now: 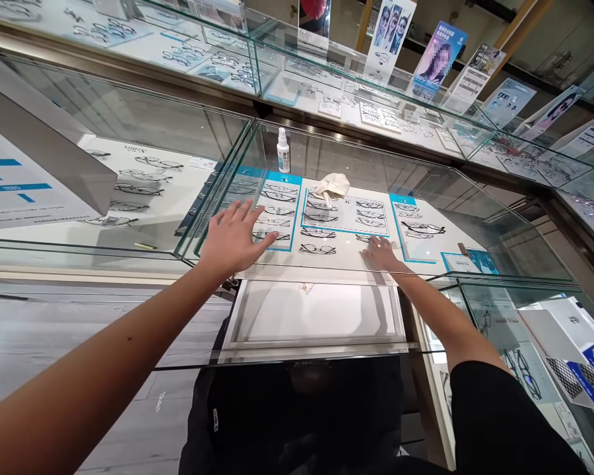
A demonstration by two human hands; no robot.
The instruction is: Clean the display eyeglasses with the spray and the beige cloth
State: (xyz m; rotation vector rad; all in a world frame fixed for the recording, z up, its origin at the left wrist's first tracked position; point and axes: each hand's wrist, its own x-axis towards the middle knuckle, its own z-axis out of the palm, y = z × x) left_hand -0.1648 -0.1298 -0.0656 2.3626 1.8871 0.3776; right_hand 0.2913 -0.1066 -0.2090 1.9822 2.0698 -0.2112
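Observation:
My left hand lies with fingers spread on the glass top of the display case, near its left edge. My right hand reaches into the case from the front, its fingers bent down around a pair of eyeglasses in the lowest row; the fingers partly cover that pair. To its left lies a dark-framed pair of eyeglasses. Several more eyeglasses lie in columns on blue-edged boards. A crumpled pale cloth and a white spray bottle are behind them.
An open white drawer juts out toward me. Glass cases adjoin on the left and back, with more eyeglasses inside. A large white box or sign stands at left, and a blue-and-white box at right. Advertising cards line the back counter.

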